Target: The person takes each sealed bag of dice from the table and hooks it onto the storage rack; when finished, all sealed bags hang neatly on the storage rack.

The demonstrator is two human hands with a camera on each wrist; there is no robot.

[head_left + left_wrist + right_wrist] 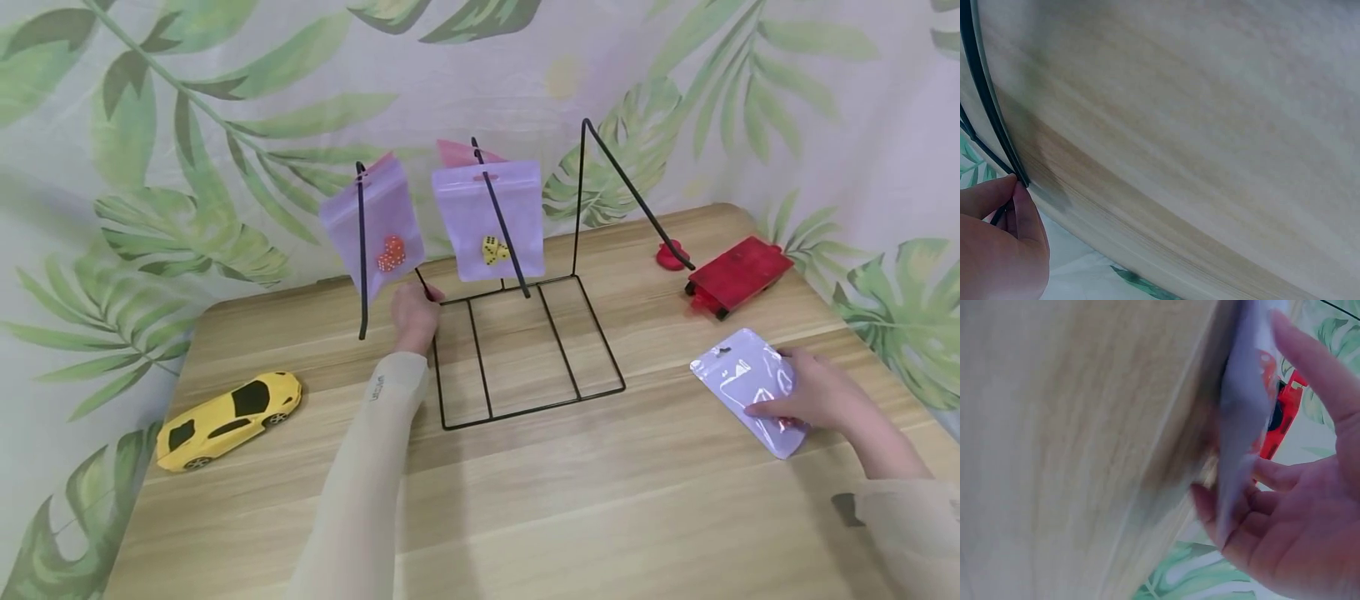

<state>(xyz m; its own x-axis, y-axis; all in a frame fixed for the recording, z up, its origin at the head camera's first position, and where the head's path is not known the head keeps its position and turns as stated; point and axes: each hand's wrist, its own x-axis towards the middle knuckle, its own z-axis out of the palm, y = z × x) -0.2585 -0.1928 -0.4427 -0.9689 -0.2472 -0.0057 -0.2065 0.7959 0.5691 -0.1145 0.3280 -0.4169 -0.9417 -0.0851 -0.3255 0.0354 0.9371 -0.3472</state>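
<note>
At the back left corner of a black wire rack [481, 358], my left hand [416, 317] pinches the wire between thumb and fingers. My right hand [825, 396] grips a small purple zip bag [738, 375] by its lower right side. Red contents show in that bag, partly hidden by the thumb. In the right wrist view, the bag [1244, 406] stands edge-on between thumb and fingers. One purple bag [363, 208] with orange-red dice hangs on the rack's left hook. Another purple bag [461, 221] with yellow dice hangs on the middle hook. The right hook [626, 179] holds no bag.
A yellow toy car [232, 421] stands at the left of the wooden table [600, 517]. At the back right are a red wheeled toy [742, 271] and a small round red object [670, 257]. Leaf-patterned cloth [300, 75] stands behind the table.
</note>
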